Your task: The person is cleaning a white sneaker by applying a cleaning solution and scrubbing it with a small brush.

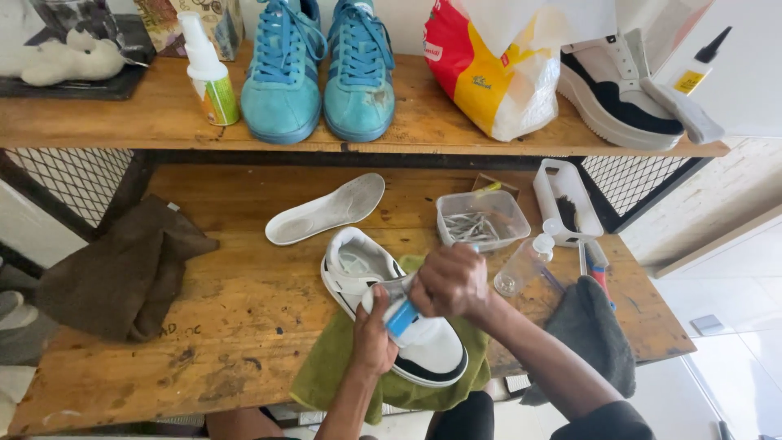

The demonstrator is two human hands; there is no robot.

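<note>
- The left hand (373, 336), low in the centre of the frame, is wrapped around a small white tube with a blue band (401, 316), fingers pressed closed on it.
- The right hand (452, 281) sits just above and right of it, fingers curled together over the tube's top end; what exactly they pinch there is hidden.
- Both hands hover directly over a white sneaker with black trim (389, 314), which lies at a slant on a green cloth (326, 367) at the front edge of the wooden workbench (236, 301).
- Just above the sneaker lies a loose white insole (326, 210).
- Right of the hands are a clear plastic tub of small metal pieces (481, 218), a small clear bottle (525, 262) on its side and a grey cloth (590, 330).
- A brown cloth (122, 269) lies at the left of the frame.
- On the upper shelf (122, 114) stand a pair of teal sneakers (318, 73), a white spray bottle (208, 69) and a plastic bag (489, 73).
</note>
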